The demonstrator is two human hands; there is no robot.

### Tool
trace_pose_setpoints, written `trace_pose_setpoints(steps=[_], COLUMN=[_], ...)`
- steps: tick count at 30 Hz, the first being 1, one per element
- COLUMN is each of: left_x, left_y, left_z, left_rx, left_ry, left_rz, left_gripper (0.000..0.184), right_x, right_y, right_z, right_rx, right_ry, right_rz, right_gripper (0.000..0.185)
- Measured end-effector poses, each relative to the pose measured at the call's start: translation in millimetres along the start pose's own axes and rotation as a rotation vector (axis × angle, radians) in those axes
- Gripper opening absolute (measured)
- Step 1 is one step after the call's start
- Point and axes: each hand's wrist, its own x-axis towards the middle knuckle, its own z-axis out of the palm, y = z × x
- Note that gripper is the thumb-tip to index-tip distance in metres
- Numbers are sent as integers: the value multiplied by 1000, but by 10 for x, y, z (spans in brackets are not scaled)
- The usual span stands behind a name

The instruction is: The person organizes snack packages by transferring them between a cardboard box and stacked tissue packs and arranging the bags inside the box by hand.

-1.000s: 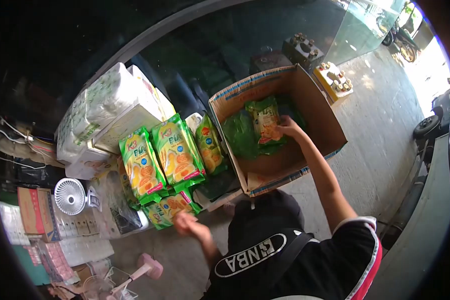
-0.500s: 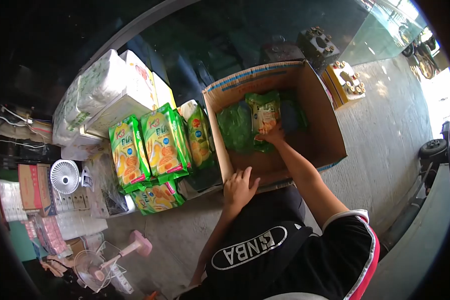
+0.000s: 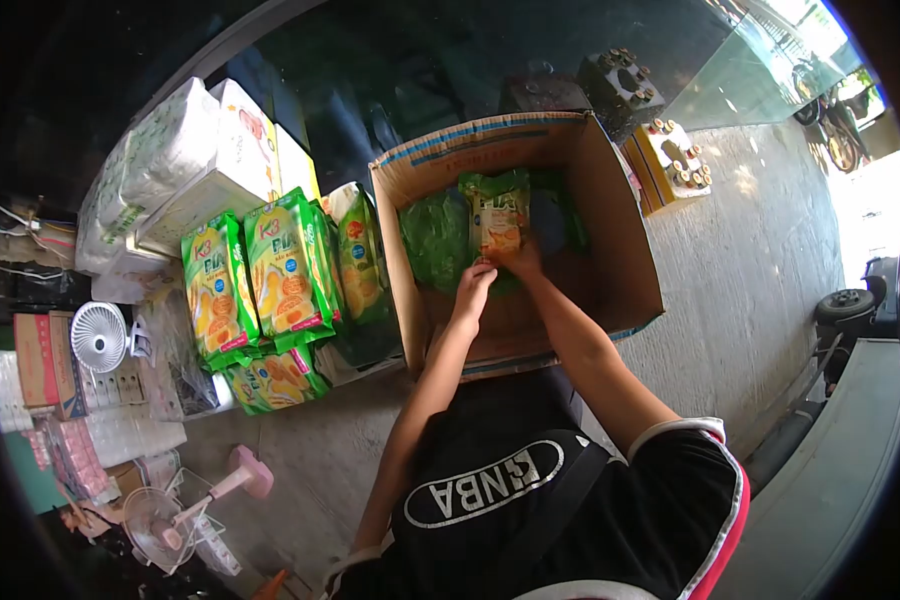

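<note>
Inside the open cardboard box (image 3: pixel 625 270), a green and yellow snack package (image 3: pixel 498 215) stands among other green packages. My right hand (image 3: pixel 520 258) is closed on its lower end. Beside it, my left hand (image 3: pixel 478 280) has its fingers pressed together at the same end of the package. A shiny green package (image 3: pixel 435 240) lies to the left in the box. Left of the box, two upright green K3 packages (image 3: pixel 288 265) lean side by side, with another green package (image 3: pixel 360 255) nearer the box and one (image 3: pixel 275 380) lying below them.
White wrapped packs (image 3: pixel 170 140) are stacked at the upper left. A small white fan (image 3: pixel 99 337) and a pink standing fan (image 3: pixel 240 480) are at the left. Batteries (image 3: pixel 670 165) sit beyond the box's right side. A grey cabinet (image 3: pixel 840 450) is at the right.
My left hand has gone from the box's near edge into the box, up to my right hand. Both now meet at the package's lower end. The view has shifted a little.
</note>
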Motion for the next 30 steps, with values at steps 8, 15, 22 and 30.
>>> trace_pose_setpoints(steps=[8, 15, 22, 30], left_x=[689, 783, 886, 73], left_y=[-356, -740, -775, 200], left_z=[-388, -348, -300, -106], left_rx=[-577, -92, -86, -514], left_ry=[500, 269, 381, 8], left_rz=[-296, -208, -145, 193], left_gripper=[38, 41, 62, 77], right_x=[94, -101, -266, -1083], right_y=[317, -73, -892, -1883], right_z=[-27, -238, -580, -1228], right_rx=[266, 145, 40, 602], right_ry=[594, 280, 510, 62], right_rz=[-26, 208, -248, -464], right_gripper=[47, 42, 19, 12])
